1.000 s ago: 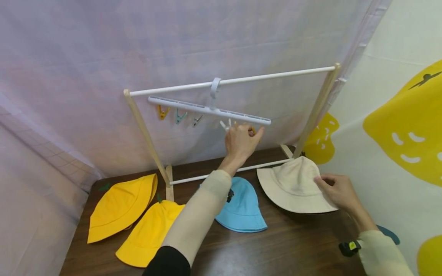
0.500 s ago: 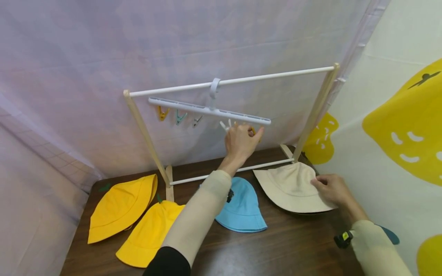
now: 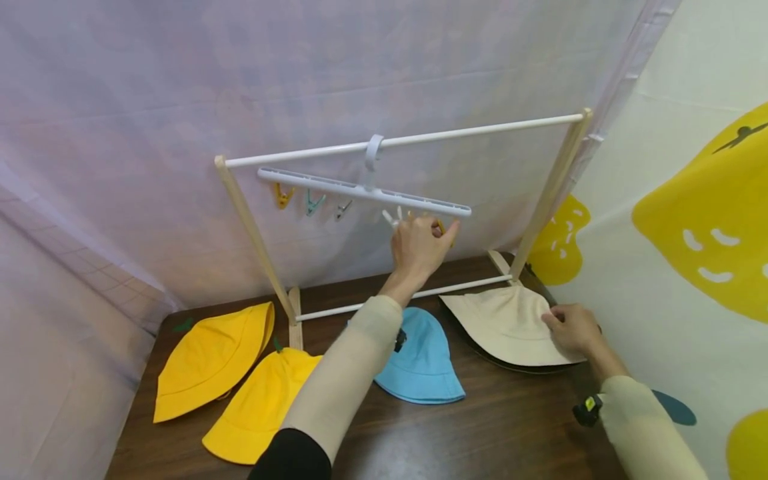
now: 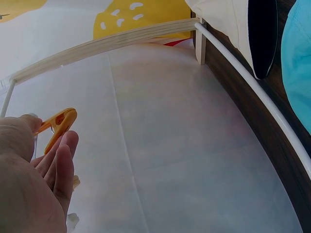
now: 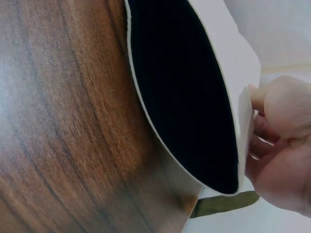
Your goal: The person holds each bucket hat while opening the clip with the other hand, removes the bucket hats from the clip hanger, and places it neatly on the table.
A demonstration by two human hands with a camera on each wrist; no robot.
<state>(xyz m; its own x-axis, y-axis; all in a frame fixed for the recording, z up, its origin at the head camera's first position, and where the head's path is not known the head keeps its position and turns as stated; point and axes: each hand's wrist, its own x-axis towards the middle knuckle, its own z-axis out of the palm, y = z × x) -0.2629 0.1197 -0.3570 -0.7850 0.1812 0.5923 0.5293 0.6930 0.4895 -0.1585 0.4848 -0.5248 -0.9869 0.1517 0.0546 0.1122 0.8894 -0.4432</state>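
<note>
No readable text or labels

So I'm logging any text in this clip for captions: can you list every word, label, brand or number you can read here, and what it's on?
There is none to read.
The curtain on the right carries only yellow lemon shapes with white marks, no letters.
The cream hat held by the right hand, the blue hat, the two yellow hats and the white peg hanger show no labels.

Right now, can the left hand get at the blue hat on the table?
Probably yes: the blue hat lies uncovered under the left hand, which would first have to release the orange clip.
</note>
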